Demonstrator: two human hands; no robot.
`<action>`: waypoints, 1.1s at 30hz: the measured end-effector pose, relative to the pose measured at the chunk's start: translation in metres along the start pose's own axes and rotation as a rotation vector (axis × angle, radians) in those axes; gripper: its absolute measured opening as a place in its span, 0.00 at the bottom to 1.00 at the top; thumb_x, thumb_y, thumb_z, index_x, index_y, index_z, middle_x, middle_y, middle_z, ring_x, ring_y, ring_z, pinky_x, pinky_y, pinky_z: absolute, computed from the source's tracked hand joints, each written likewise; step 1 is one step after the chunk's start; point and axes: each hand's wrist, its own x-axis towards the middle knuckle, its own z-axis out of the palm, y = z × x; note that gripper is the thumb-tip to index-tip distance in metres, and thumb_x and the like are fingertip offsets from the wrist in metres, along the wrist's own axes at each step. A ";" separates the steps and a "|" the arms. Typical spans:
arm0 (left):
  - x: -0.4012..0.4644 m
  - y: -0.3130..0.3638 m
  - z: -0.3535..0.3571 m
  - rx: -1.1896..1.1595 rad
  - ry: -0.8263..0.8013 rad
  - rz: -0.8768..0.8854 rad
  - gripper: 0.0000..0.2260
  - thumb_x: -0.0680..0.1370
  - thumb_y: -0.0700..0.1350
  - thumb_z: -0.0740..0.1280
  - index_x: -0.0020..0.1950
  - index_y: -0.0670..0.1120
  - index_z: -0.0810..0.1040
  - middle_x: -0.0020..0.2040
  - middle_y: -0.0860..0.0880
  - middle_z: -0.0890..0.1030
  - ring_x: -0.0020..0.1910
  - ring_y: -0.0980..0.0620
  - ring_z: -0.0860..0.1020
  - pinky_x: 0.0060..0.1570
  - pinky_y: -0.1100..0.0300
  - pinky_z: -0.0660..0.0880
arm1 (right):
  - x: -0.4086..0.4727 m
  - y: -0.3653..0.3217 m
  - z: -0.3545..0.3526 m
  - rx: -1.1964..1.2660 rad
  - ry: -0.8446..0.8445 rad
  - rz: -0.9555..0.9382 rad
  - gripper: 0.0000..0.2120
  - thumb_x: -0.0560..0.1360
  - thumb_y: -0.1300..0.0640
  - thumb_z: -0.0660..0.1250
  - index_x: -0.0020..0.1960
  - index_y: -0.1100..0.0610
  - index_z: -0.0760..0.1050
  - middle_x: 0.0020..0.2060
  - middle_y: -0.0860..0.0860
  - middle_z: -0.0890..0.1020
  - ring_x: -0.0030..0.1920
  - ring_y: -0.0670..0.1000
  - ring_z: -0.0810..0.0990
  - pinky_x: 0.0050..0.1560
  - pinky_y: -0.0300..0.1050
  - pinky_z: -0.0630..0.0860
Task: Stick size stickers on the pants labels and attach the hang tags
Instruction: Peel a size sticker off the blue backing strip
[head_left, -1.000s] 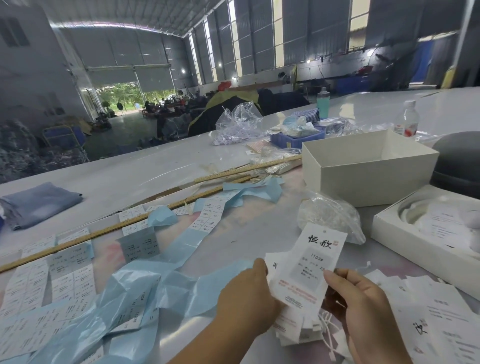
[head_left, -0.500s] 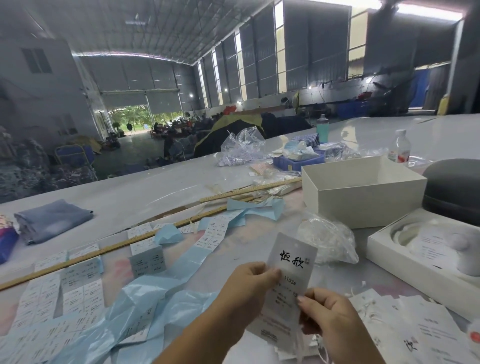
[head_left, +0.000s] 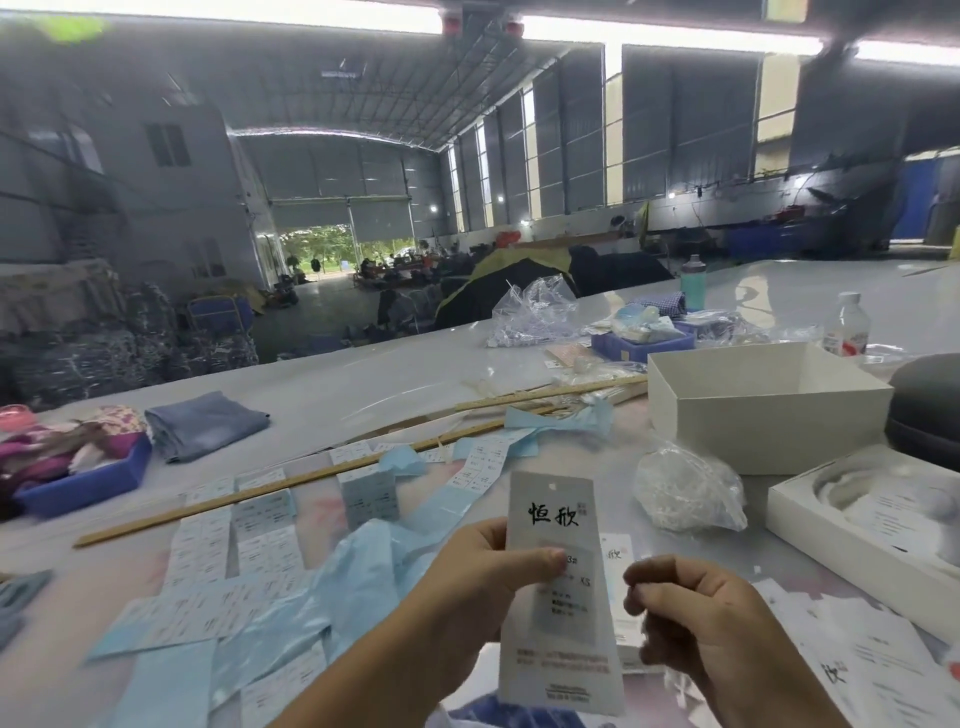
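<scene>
Left hand (head_left: 483, 587): I see it hold the tag (head_left: 558, 592) up, thumb on the front, fingers behind.
Tag: it is white, stands upright over the tabletop (head_left: 363, 384), with black signs near its top.
Right hand (head_left: 706, 623): it is just right of the tag, fingers curled in. I cannot tell if they pinch something small.
Stickers (head_left: 260, 525): white sheets lie flat on the tabletop, left of the hands, beside blue strips (head_left: 332, 597).
Stick (head_left: 291, 483): long and wooden, it lies across the sheets.
More tags (head_left: 872, 670): they lie spread out at the right, near a white box (head_left: 763, 410).
Bag (head_left: 685, 493): clear plastic, between the held tag and the box.
Jeans (head_left: 205, 423): folded, far left on the tabletop, beside a blue tray (head_left: 88, 483).
</scene>
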 end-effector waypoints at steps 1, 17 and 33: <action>-0.009 0.000 -0.002 -0.016 -0.005 -0.007 0.08 0.77 0.41 0.70 0.55 0.46 0.83 0.50 0.44 0.86 0.49 0.44 0.84 0.51 0.44 0.80 | -0.005 -0.004 0.003 0.009 -0.009 -0.004 0.14 0.73 0.75 0.65 0.34 0.64 0.83 0.30 0.62 0.79 0.22 0.51 0.70 0.22 0.43 0.73; -0.143 0.003 -0.008 -0.063 0.177 0.231 0.15 0.72 0.39 0.63 0.58 0.47 0.77 0.42 0.45 0.85 0.36 0.47 0.84 0.26 0.58 0.76 | -0.108 -0.061 0.077 0.145 -0.437 -0.184 0.16 0.57 0.69 0.70 0.43 0.61 0.85 0.36 0.62 0.82 0.33 0.53 0.81 0.30 0.42 0.79; -0.235 -0.058 0.010 -0.067 0.293 0.376 0.12 0.70 0.49 0.66 0.46 0.49 0.87 0.46 0.43 0.86 0.50 0.44 0.84 0.53 0.48 0.78 | -0.206 -0.023 0.112 -0.299 -0.282 -0.451 0.09 0.62 0.63 0.79 0.38 0.51 0.84 0.30 0.56 0.84 0.28 0.51 0.81 0.30 0.42 0.79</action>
